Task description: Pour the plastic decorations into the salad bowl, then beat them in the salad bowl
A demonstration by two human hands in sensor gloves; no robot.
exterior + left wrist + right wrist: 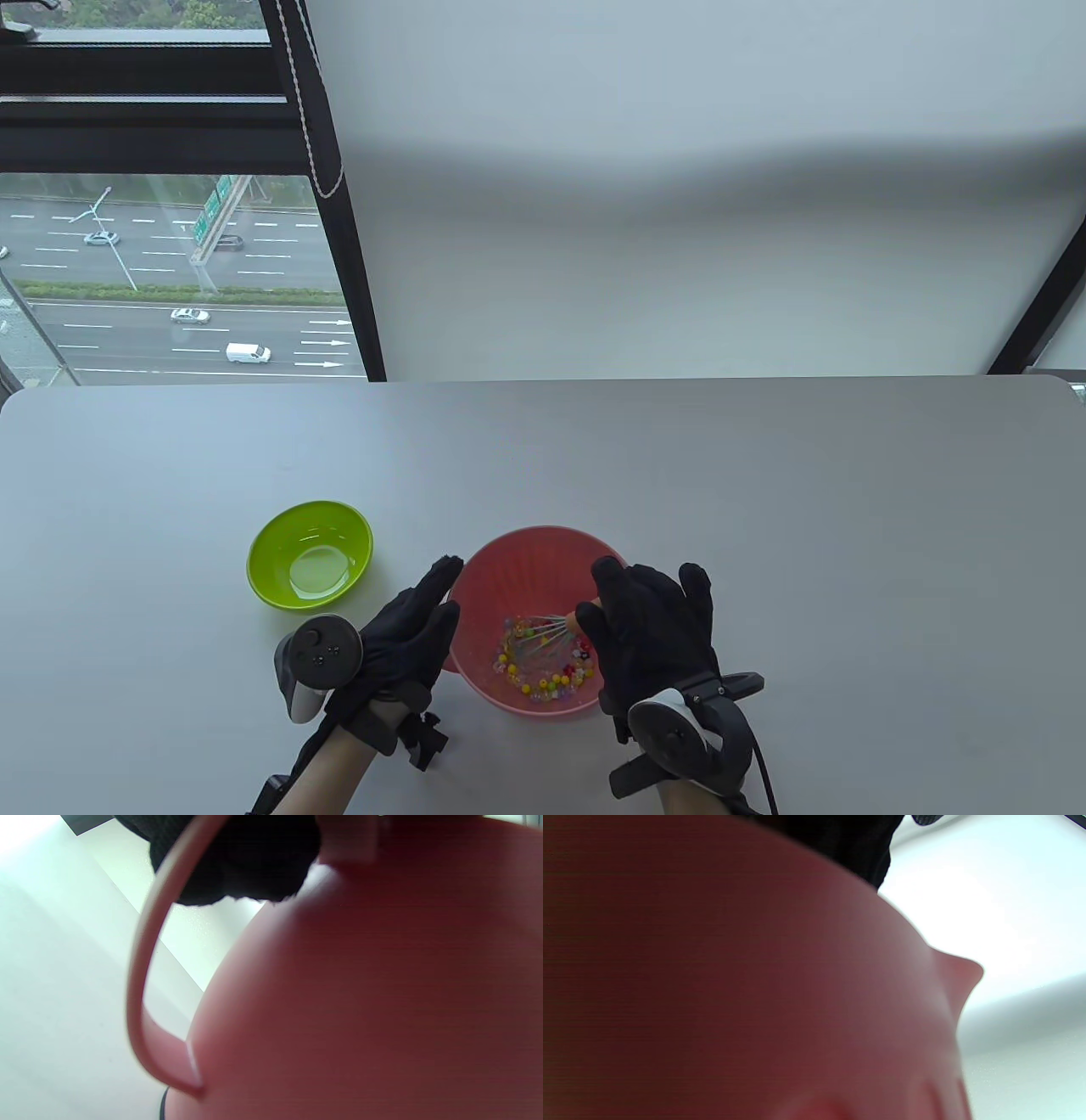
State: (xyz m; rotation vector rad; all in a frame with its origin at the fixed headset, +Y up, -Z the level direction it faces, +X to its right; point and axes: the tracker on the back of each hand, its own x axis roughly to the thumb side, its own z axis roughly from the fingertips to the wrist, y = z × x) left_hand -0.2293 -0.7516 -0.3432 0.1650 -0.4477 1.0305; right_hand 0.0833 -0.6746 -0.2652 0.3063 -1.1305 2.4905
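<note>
Near the front edge of the table [764, 475], a little left of its middle, stands the pink salad bowl [526, 556], with the plastic decorations [543, 671] lying as small coloured beads on its bottom. The left hand [407, 632] presses flat against the bowl's left wall, fingers straight and together, the thumb laid along the rim. The right hand [653, 632] hangs over the bowl's right rim, its fingers curled round the handle of a wire whisk [543, 635], whose wires sit down among the beads. Just left of the pink bowl, apart from it, stands a green bowl [310, 553], nothing but a pale sheen showing inside. Both wrist views are filled by the blurred pink wall of the salad bowl.
</note>
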